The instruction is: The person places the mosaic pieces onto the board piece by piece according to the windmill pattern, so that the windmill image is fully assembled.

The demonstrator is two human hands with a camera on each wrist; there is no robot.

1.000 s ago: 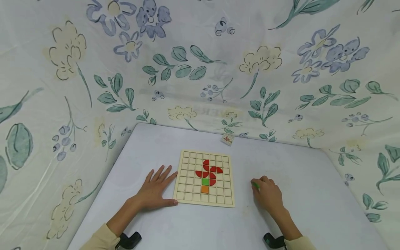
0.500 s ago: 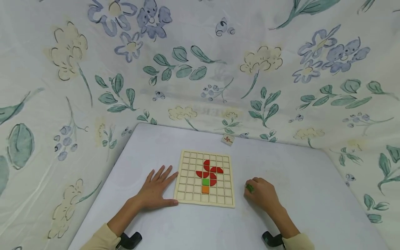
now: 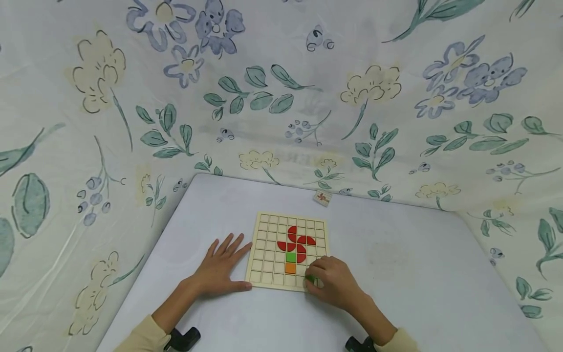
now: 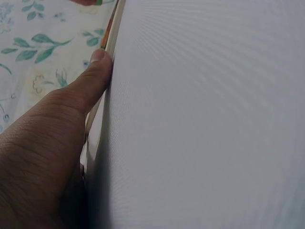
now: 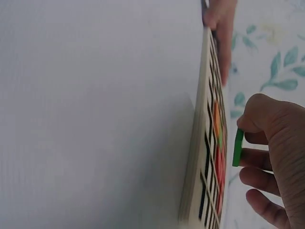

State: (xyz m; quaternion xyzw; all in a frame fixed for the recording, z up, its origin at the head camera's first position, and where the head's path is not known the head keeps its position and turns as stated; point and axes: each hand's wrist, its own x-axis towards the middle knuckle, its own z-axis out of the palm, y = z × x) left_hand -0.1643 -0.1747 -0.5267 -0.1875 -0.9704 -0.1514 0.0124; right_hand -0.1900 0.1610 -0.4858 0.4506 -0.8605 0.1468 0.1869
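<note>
A square wooden grid board [image 3: 264,266] lies on the table, with red quarter-round tiles [image 3: 292,238] forming a pinwheel. Below the pinwheel sit a green square tile [image 3: 291,257] and an orange square tile [image 3: 290,268]. My left hand [image 3: 220,269] is spread flat at the board's left side, its thumb touching the near left corner. In my right hand [image 3: 334,281] a small green tile [image 5: 238,148] is pinched between thumb and fingers. This hand is over the board's near right part and hides some cells there.
A small card [image 3: 323,197] with a red pinwheel picture lies near the table's far edge. The white table [image 3: 409,264] extends around the board. A flower-patterned cloth [image 3: 281,98] rises behind it. Black devices [image 3: 184,338] are strapped at both wrists.
My right hand has moved left with the green tile, from the table beside the board to over its near right corner. The left hand has stayed in place.
</note>
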